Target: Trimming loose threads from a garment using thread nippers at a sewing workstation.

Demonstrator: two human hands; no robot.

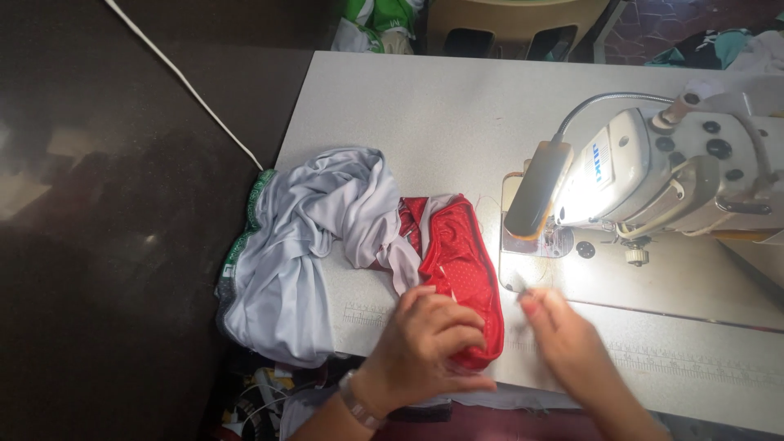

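The pale speckled counter (pixel 441 106) carries a white industrial sewing machine (pixel 653 175) and a bunched grey-white garment (pixel 310 237) joined to red dotted mesh fabric (pixel 465 261). The left hand (pixel 429 339) presses flat on the red mesh, fingers curled, gripping its edge. The right hand (pixel 563 335) pinches something small beside the needle plate; what, I cannot tell. Best kept taut and flat.

The left hand (pixel 433 339) presses on red mesh fabric (pixel 464 261) at the table's (pixel 425 106) near edge — a white garment (pixel 314 237) bunched at its 9 o'clock. The right hand (pixel 572 347), blurred, has its fingertips at the sewing machine's (pixel 653 175) metal plate (pixel 523 269) — at the fabric's 3 o'clock.
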